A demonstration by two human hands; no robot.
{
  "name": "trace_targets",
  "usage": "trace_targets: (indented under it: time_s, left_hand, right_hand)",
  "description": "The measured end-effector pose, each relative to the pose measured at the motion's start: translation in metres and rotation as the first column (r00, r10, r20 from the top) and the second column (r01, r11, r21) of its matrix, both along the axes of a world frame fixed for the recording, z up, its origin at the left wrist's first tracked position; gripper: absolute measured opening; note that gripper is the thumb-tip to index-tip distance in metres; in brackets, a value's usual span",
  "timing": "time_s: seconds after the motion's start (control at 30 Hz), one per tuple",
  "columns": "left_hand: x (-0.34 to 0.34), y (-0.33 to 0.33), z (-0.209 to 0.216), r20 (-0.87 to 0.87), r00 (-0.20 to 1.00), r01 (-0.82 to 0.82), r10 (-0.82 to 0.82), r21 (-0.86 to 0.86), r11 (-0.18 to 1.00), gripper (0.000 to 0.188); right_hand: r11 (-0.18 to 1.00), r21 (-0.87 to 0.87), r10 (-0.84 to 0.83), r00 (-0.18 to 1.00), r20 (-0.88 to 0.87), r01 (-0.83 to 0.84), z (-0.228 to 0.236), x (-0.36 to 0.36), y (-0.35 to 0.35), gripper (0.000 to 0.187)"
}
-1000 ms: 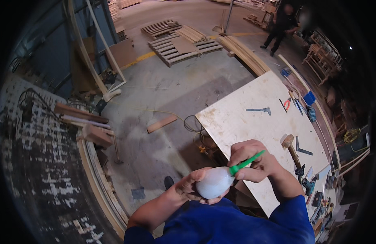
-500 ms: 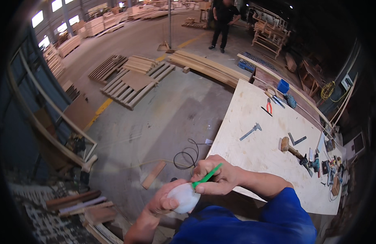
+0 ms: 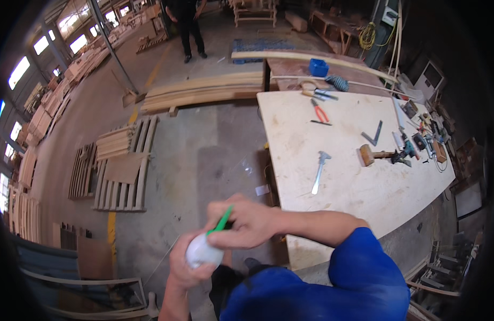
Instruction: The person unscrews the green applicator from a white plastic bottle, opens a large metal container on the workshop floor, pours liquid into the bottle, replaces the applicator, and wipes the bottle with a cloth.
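Note:
My left hand (image 3: 184, 260) wraps round a white, rounded, bottle-like thing (image 3: 205, 252) in front of my body. From its top a slim green pointed piece (image 3: 223, 219), like a nozzle, slants up and to the right. Fingers and thumb of my right hand (image 3: 240, 222) close round the lower part of that green piece, right against the white body. Where the two parts meet is hidden by the fingers. Both hands are beside the near left edge of a pale wooden table (image 3: 295, 208).
On the table lie a caliper (image 3: 320, 171), red-handled pliers (image 3: 319, 111), a black square (image 3: 373, 134), a mallet (image 3: 368, 155) and a drill (image 3: 410, 150). A blue box (image 3: 318, 67) stands behind. Planks (image 3: 204, 91) and a pallet (image 3: 124, 182) lie on the floor. A person (image 3: 186, 24) stands far off.
My view has swung to the right, so the table shows more fully and the pallets sit farther left. Both hands keep their grip on the white thing and its green piece.

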State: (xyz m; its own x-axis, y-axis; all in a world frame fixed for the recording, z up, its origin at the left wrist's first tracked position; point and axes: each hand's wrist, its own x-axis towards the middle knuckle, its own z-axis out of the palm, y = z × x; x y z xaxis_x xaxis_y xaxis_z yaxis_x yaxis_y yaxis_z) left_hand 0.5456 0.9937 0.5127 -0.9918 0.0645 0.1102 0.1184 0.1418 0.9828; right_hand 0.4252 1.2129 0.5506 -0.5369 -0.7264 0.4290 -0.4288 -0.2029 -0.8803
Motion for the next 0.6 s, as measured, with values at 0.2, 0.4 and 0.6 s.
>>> trace_targets:
  time_s: [0.2,0.4,0.6]
  left_hand:
    - [-0.154,-0.029,-0.011,0.147,0.912,0.362,-0.383,0.154,0.92,0.069]
    - [-0.311,-0.09,-0.044,0.255,0.63,0.484,-0.733,0.61,0.628,0.08]
    - [-0.44,-0.112,-0.033,0.261,0.419,0.396,-0.87,0.809,0.434,0.09]
  right_hand:
    - [0.96,0.088,-0.281,0.922,0.268,0.268,-0.019,-0.083,-0.008,0.021]
    - [0.912,0.081,-0.403,0.838,0.367,0.403,-0.035,-0.193,-0.061,0.018]
    - [0.807,0.146,-0.586,0.747,0.313,0.572,-0.019,-0.292,-0.099,0.018]
